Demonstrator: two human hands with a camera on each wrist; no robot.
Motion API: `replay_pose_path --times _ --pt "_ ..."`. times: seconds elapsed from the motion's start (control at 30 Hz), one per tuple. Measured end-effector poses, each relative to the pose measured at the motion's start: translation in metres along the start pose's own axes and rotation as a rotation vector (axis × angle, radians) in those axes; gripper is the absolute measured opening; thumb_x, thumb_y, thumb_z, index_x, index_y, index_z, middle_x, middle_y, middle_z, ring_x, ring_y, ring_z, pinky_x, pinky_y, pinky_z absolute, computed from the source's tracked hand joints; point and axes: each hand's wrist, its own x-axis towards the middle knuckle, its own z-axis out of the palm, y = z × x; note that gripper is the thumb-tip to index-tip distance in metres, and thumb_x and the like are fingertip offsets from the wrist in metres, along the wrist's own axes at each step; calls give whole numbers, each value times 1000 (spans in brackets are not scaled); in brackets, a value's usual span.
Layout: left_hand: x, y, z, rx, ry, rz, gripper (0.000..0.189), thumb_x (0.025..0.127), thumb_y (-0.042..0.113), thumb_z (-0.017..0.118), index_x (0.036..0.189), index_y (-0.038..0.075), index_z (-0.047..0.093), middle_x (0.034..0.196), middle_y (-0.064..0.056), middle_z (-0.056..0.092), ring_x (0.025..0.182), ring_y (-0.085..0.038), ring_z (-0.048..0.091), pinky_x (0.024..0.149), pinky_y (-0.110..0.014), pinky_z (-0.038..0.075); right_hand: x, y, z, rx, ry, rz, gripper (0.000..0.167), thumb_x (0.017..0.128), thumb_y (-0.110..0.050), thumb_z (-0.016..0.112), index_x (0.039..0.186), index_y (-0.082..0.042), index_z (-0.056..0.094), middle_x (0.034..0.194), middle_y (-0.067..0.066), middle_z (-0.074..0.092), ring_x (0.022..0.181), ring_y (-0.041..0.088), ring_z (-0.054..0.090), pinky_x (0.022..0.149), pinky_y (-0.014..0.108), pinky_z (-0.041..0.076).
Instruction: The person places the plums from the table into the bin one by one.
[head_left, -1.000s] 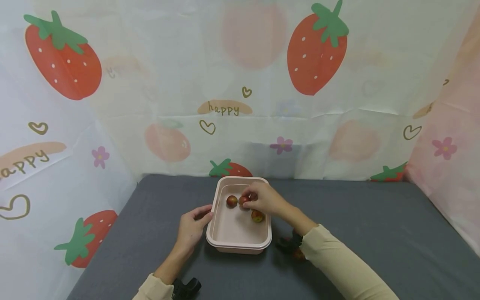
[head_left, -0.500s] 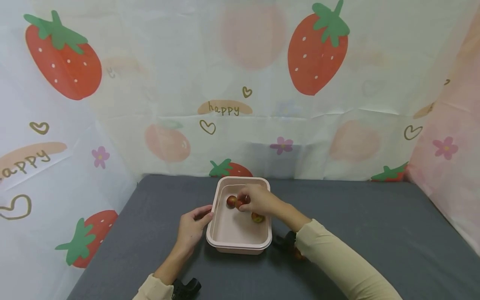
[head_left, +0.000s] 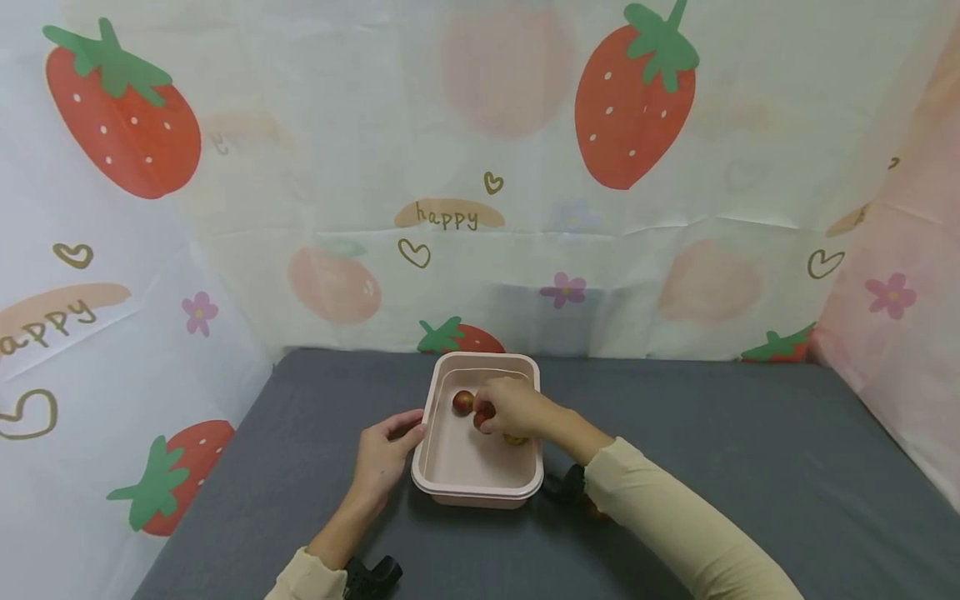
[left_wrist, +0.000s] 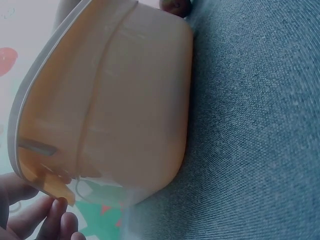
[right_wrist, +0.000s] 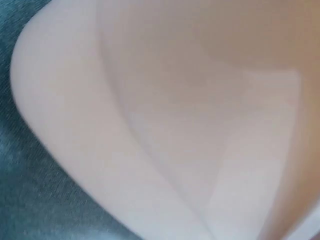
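Observation:
A pale pink plastic box [head_left: 468,467] stands on the grey cloth. My left hand [head_left: 381,454] pinches its left rim between thumb and fingers; the left wrist view shows the fingertips [left_wrist: 59,206] at that rim. Inside the box, my right hand [head_left: 516,407] pinches a small round red fruit [head_left: 483,415]. A second red fruit [head_left: 463,403] lies just left of those fingers. A yellowish-red one [head_left: 515,439] is mostly hidden under the right hand. Only the box wall [right_wrist: 165,120] and cloth show in the right wrist view, blurred.
Another fruit [head_left: 596,510] lies on the cloth right of the box, partly behind the right sleeve. The grey-covered table [head_left: 712,442] runs back to a strawberry-printed curtain [head_left: 420,150]. Dark wrist camera mounts [head_left: 372,577] sit at both wrists.
My right hand has moved slightly left and toward me inside the box, and the pinched fruit with it, now covering more of the yellowish-red fruit. The left hand stays at the rim.

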Motion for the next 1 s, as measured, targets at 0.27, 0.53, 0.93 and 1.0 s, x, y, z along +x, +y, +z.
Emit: replay_pose_path --times 0.27,0.53,0.93,1.0 --pt "-1 0 0 -1 1 0 30 92 13 65 121 4 68 117 -14 69 105 -23 62 84 -28 51 -1 3 7 -32 -17 1 15 82 -17 76 95 -10 71 89 0 64 79 12 52 76 30 45" --pt "0 0 0 3 4 1 31 92 14 65 121 5 67 117 -14 68 105 -23 61 83 -25 51 -1 5 11 -66 2 -11 15 84 -18 75 97 -11 71 91 1 65 80 12 54 78 32 47" --pt "-1 1 0 -4 8 8 29 92 13 66 120 4 68 115 -15 69 103 -21 61 80 -22 50 -2 7 9 31 54 -36 13 87 -22 73 92 -11 71 81 -2 63 73 10 52 69 25 44" --pt "-1 2 0 -6 3 11 30 92 13 66 120 4 68 115 -15 69 104 -22 62 83 -24 50 -6 9 4 105 77 -40 11 87 -22 72 92 -12 71 79 -3 64 71 8 53 67 23 44"
